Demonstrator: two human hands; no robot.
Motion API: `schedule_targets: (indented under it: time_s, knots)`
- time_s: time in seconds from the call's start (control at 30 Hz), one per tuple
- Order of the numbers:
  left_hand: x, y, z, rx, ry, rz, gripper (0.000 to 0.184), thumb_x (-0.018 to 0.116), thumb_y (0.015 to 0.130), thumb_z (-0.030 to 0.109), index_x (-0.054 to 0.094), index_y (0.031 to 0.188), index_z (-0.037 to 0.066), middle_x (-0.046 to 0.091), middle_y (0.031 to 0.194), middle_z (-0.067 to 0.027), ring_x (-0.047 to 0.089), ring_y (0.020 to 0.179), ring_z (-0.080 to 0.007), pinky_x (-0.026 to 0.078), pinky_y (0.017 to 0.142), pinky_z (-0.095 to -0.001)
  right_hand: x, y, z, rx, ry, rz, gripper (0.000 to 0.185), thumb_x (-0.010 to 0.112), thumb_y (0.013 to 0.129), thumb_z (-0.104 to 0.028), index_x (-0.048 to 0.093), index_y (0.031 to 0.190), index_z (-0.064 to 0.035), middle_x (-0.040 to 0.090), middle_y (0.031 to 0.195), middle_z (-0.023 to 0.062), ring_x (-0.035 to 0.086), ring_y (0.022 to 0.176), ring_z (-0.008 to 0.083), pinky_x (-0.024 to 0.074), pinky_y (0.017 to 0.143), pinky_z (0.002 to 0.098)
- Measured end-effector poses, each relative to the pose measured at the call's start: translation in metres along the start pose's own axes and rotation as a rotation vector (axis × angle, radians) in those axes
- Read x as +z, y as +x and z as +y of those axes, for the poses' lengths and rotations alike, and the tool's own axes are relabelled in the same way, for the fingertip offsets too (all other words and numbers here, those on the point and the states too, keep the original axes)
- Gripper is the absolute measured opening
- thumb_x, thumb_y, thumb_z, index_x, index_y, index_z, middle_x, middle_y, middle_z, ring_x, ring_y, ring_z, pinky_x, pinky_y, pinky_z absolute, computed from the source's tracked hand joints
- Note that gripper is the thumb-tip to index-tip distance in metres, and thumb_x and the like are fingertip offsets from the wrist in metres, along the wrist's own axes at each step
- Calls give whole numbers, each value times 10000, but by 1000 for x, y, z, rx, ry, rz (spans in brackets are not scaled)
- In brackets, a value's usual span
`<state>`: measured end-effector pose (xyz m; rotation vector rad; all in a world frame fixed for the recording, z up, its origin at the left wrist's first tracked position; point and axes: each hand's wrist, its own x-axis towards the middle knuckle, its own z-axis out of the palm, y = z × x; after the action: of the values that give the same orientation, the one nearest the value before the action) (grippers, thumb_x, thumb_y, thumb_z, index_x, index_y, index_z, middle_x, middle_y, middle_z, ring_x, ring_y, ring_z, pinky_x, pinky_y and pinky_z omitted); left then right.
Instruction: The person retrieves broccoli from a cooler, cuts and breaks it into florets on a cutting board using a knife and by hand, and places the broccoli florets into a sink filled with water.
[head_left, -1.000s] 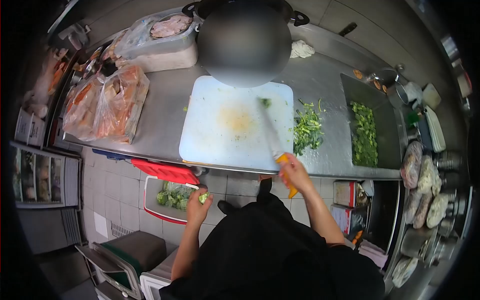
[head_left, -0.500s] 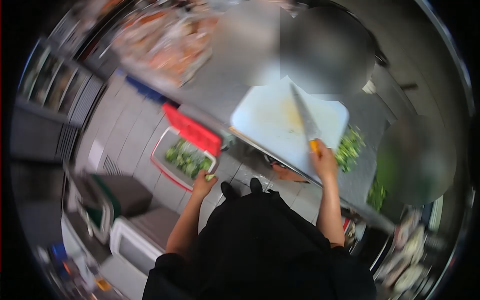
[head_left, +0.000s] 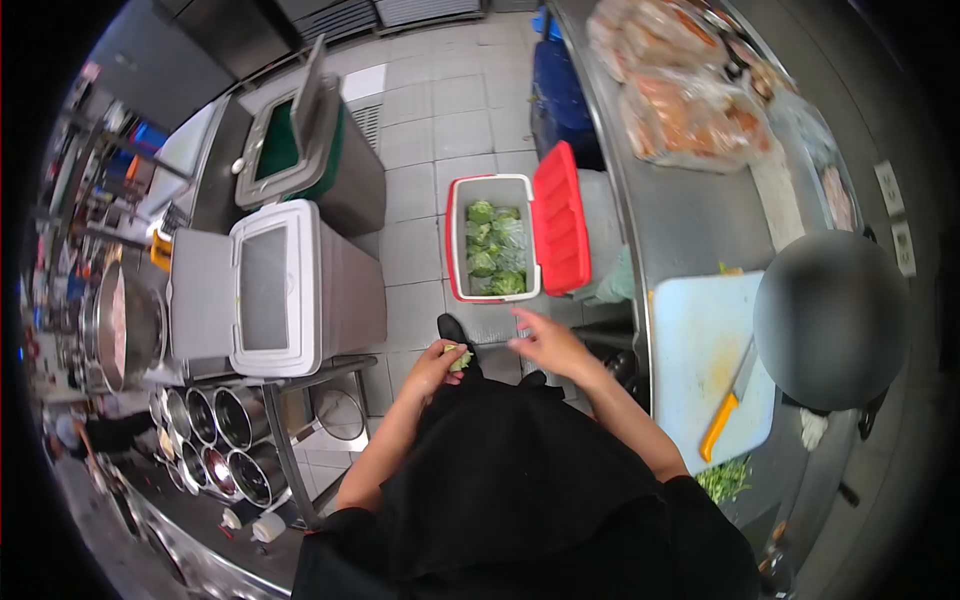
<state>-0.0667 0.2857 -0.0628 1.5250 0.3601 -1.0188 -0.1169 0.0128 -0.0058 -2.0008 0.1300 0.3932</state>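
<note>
My left hand (head_left: 432, 370) is closed on a small pale green vegetable piece (head_left: 459, 358), partly hidden by the fingers; its kind is unclear. My right hand (head_left: 550, 343) is open and holds nothing, fingers stretched toward the red-and-white cooler box (head_left: 451, 262) just beyond it. Inside the box lie several leafy green heads (head_left: 482, 263), some apparently under clear plastic. Its red lid (head_left: 563, 225) stands open on the right side. On the white cutting board (head_left: 685, 340) rests a knife with a yellow handle (head_left: 719, 425). Chopped greens (head_left: 725, 480) lie beside the board's near edge.
A steel counter (head_left: 690, 225) runs along the right, with bagged orange-pink food (head_left: 695, 115). Left stand a light bin with raised lid (head_left: 308, 290) and a grey bin with green liner (head_left: 345, 165). Several metal pots (head_left: 238, 415) sit lower left. A blue container (head_left: 562, 100) stands beyond the cooler.
My view has turned left toward the cooler. My right hand has let go of the knife, now on the board, and moved off the counter. My left hand still holds the green piece.
</note>
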Motion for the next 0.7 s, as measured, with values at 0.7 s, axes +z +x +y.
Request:
schedule_targets:
  time_s: [0.7]
  knots:
    - [-322,204,248,395,-336,310,700,580,977,548,424,1414,24,606,1230,-181,679,988,-276,578,758,-394,61,233,38,403,-15,-65,446,651,965,-232,541,1361,-59,674,943,78,666,757,132,532,599,281]
